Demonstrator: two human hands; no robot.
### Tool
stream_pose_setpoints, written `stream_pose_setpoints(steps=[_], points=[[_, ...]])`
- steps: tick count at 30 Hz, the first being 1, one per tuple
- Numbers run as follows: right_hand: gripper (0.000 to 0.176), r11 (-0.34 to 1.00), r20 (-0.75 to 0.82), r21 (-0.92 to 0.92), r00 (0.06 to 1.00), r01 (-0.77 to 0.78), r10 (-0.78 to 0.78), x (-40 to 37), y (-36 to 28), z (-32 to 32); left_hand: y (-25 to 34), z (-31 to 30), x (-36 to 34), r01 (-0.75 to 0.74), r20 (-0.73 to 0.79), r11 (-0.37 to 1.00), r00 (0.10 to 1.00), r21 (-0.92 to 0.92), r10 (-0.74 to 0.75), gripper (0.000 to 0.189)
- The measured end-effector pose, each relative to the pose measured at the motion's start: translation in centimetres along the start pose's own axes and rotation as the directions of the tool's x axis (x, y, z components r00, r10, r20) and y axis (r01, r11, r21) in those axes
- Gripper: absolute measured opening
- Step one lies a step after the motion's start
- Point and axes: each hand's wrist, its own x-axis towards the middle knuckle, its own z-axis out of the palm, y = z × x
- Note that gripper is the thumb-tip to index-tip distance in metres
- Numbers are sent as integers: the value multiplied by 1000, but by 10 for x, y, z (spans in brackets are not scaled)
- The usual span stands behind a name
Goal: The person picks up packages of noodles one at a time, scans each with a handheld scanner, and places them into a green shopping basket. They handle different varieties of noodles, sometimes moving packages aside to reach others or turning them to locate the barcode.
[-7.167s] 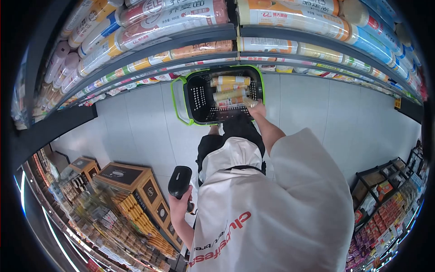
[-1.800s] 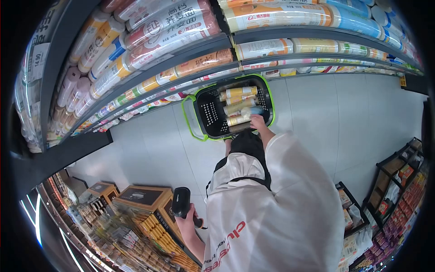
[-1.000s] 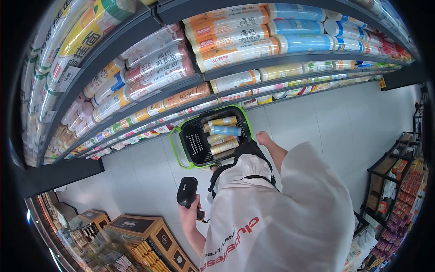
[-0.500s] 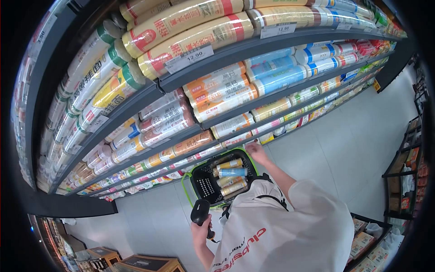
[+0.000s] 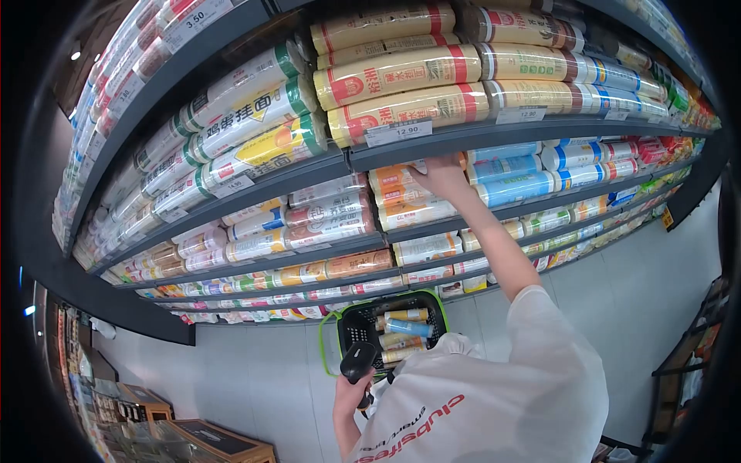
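My left hand [image 5: 352, 392] is wrapped round the handle of a black handheld scanner [image 5: 358, 363], held above the left side of a basket. My right hand [image 5: 441, 179] reaches into the shelf just under the top ledge, at a stack of orange-and-white noodle packs [image 5: 409, 216]. Its thumb is stretched out over the packs; the other fingers are partly hidden. No pack has visibly left the stack. Below, the black basket [image 5: 356, 318] with a green rim holds several cylindrical packs, among them a blue pack [image 5: 409, 328].
Curved shelves [image 5: 293, 171] carry rows of wrapped noodle packs, with price tags [image 5: 398, 133] along the edges. Blue noodle packs [image 5: 513, 187] lie right of my right hand. Grey tiled floor [image 5: 255, 366] runs in front; wooden-edged stands [image 5: 224, 440] are at lower left.
My right hand has moved up from beside the basket's far rim to the orange-and-white packs on the shelf. The view has tilted upward. The left hand still holds the scanner.
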Motion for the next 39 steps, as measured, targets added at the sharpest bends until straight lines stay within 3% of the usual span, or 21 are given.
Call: stream_pose_setpoints(steps=[2, 6, 12, 15, 18, 21, 24, 30, 33, 39], points=[[43, 985, 261, 136, 963, -109, 71, 28, 0, -6, -3, -5, -2, 17, -18, 1000, 1000, 26, -17, 15], [39, 998, 80, 15, 995, -54, 53, 25, 8, 40, -11, -8, -5, 12, -38, 1000, 999, 10, -12, 15], [53, 962, 290, 140, 939, -234, 187, 34, -7, 19, -17, -7, 3, 25, -36, 1000, 999, -19, -26, 13], [62, 990, 96, 59, 988, -128, 122, 16, -5, 27, -6, -5, 4, 7, -33, 1000, 999, -23, -7, 13], [68, 999, 28, 34, 999, -42, 41, 3, -1, 25, -6, -6, 8, -17, -29, 1000, 999, -23, 16, 13], [70, 998, 122, 49, 992, -36, 29, -2, 3, 24, -5, -9, 14, -26, -13, 1000, 1000, -2, 26, 14], [65, 999, 45, -13, 998, -49, 50, 0, 10, 33, 8, -9, 13, -44, -9, 999, 999, 22, 45, 14], [72, 987, -50, 15, 985, 163, -162, -38, -2, -3, 10, -12, 14, -97, -49, 995, 994, -10, 97, 14], [74, 976, -85, 121, 982, 180, -170, -50, 10, 25, 6, -15, 14, -86, -40, 996, 995, 4, 86, 16], [66, 976, -69, 126, 983, 179, -172, -68, 0, 18, 5, -16, 11, -55, 17, 992, 998, 111, 54, 13]])
